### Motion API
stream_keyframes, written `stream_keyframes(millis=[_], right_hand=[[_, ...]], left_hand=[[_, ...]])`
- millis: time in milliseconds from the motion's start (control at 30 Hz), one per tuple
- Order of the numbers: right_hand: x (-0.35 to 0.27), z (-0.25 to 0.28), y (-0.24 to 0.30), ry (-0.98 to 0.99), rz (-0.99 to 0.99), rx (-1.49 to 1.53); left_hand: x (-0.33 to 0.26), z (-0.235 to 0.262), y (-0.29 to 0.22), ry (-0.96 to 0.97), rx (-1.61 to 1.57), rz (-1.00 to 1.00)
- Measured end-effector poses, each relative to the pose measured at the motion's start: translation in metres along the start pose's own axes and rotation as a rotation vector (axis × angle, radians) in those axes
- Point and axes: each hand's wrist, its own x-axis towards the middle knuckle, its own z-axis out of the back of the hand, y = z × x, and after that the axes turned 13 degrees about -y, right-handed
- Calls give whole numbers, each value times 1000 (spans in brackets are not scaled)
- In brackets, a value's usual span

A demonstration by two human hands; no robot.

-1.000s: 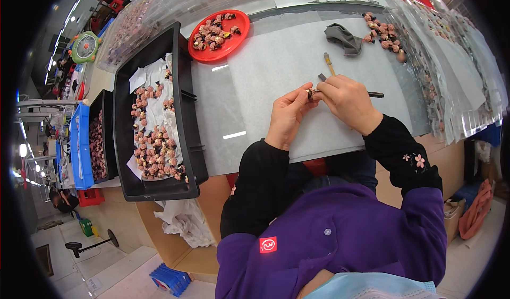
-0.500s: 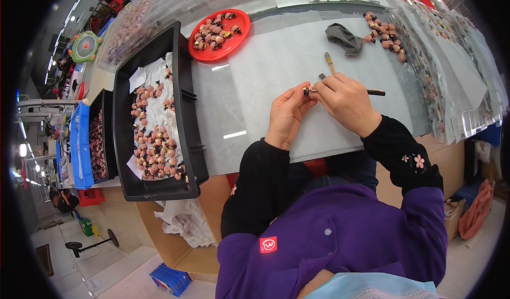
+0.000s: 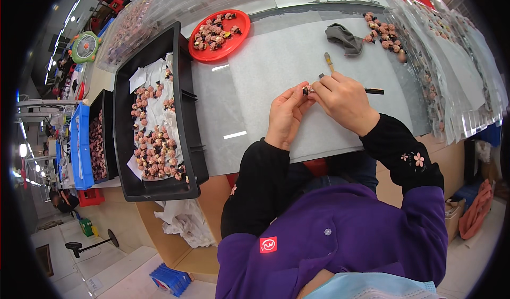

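Note:
Above the white sheet (image 3: pixel 265 102), my left hand (image 3: pixel 287 114) pinches a small pink-and-black figurine (image 3: pixel 306 91) at its fingertips. My right hand (image 3: pixel 345 100) is closed beside it, its fingertips meeting the figurine. A slim black stick-like tool (image 3: pixel 375 91) runs through the right hand and sticks out on its right side. The tool's working end is hidden by the fingers, so I cannot tell whether it is a brush or a pen. Just beyond the right hand lies a small brush (image 3: pixel 329 61) with a yellowish part.
A black crate (image 3: pixel 183 134) on the left holds many similar pink-and-black pieces on white paper. More lie on a red plate (image 3: pixel 234 44) farther back. A grey cloth (image 3: pixel 345 37) and a cluster of pieces (image 3: pixel 387 33) are at back right, beside stacked clear plastic trays (image 3: pixel 451 76).
My right hand and the black tool have shifted very slightly. My left hand keeps its pinch on the figurine in almost the same place.

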Motion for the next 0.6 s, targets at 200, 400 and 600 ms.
stream_keyframes(millis=[200,400,600], right_hand=[[0,-2,0,-24,5,-3],[-1,-3,0,-45,19,-15],[-1,-4,0,-47,18,-10]], left_hand=[[0,-1,0,-6,-6,6],[0,-1,-2,-5,-17,9],[1,0,-1,-9,-25,7]])
